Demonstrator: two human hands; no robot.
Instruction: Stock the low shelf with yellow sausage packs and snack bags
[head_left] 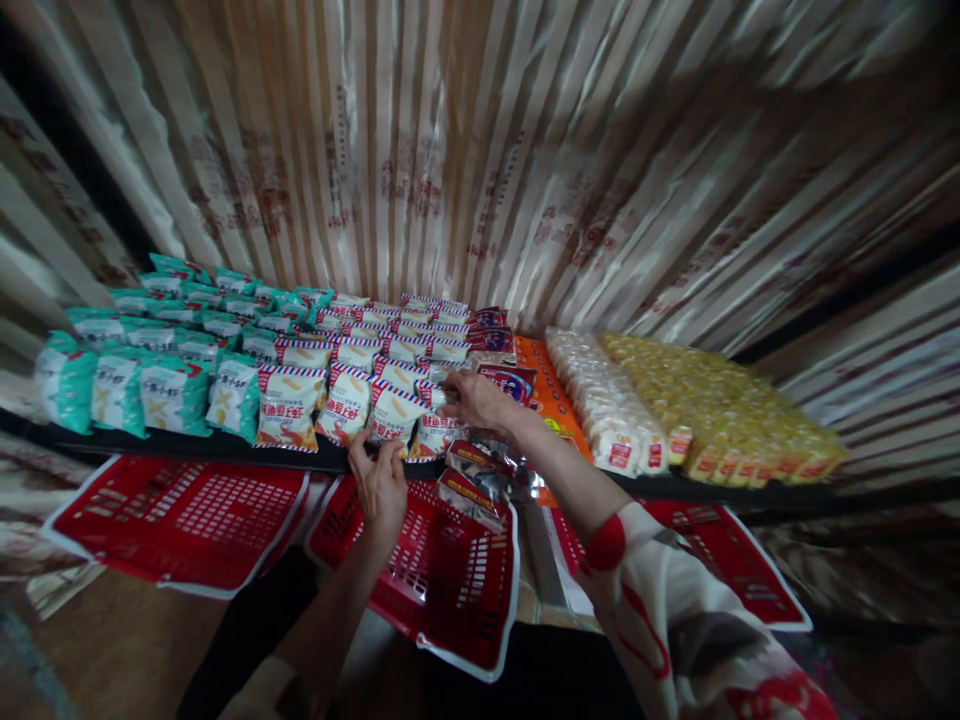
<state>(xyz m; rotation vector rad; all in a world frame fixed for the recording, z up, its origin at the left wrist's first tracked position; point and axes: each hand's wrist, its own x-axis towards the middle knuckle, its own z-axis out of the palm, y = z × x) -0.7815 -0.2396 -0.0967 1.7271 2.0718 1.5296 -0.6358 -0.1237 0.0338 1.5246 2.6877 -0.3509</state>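
Note:
Rows of white snack bags (291,408) with red lettering and striped top edges stand upright on a dark shelf (232,446). My left hand (380,480) is at the front row, its fingers and thumb closed on the lower edge of one snack bag (396,412). Just right of it, my right hand (480,402) reaches over the row, fingers curled at the top of the end snack bag (439,432); its fingertips are partly hidden. Dark shiny packets (474,470) lie below my right wrist, at the shelf's front edge.
Teal snack bags (174,392) fill the shelf's left. To the right are purple packets (510,380), an orange sheet (546,375), white wrapped packs (600,400) and yellow wrapped packs (720,400). Red baskets (442,590) sit below; a printed plastic curtain (420,130) hangs behind.

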